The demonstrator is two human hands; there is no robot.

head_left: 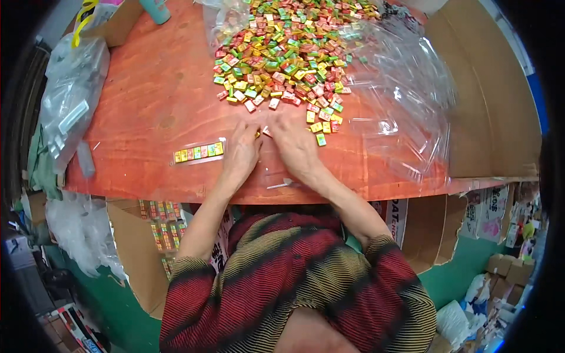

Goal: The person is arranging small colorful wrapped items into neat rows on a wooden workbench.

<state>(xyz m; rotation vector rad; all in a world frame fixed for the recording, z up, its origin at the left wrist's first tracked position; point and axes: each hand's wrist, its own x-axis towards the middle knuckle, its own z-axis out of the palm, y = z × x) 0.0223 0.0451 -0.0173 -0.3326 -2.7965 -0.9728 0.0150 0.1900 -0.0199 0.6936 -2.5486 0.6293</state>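
My left hand (242, 148) rests low over the red table, its fingers curled round a small yellow block (257, 135). Close beside it, my right hand (292, 146) has its fingers bent down, with a small pale-and-red block (266, 131) at their tips. Both hands partly hide what they hold. Beyond them spreads a big pile of small wrapped blocks (282, 65) in red, yellow, green and orange. Left of my left hand lies a transparent plastic tray (199, 152) with a row of several such blocks in it.
Transparent empty plastic trays (400, 112) are heaped at the right, before a cardboard box (491, 94). A plastic bag (73, 88) hangs over the table's left edge. Below the front edge, an open carton (138, 253) contains filled trays. A teal bottle (155, 9) stands at the far left.
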